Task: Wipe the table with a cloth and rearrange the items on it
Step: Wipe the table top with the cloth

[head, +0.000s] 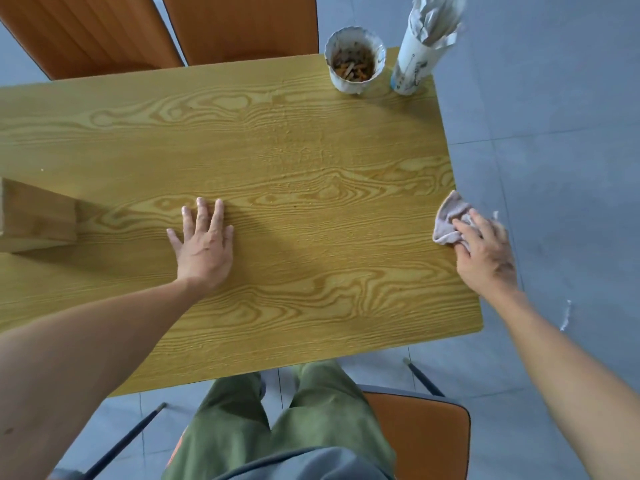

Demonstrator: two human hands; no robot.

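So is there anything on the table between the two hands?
No. In the head view, only bare wood lies between the left hand, flat on the table, and the right hand holding the cloth.

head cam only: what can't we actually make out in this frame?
- Cloth: the right hand covers its near part, and the fingers are motion-blurred, so the grip is unclear.
- Wooden block: cut off by the left edge of the head view.
- Paper-wrapped tube: top cropped by the upper edge and blurred; print unreadable.
- Cup: contents too small to identify.
- Table: left end out of frame.
- Left hand hides the surface beneath.
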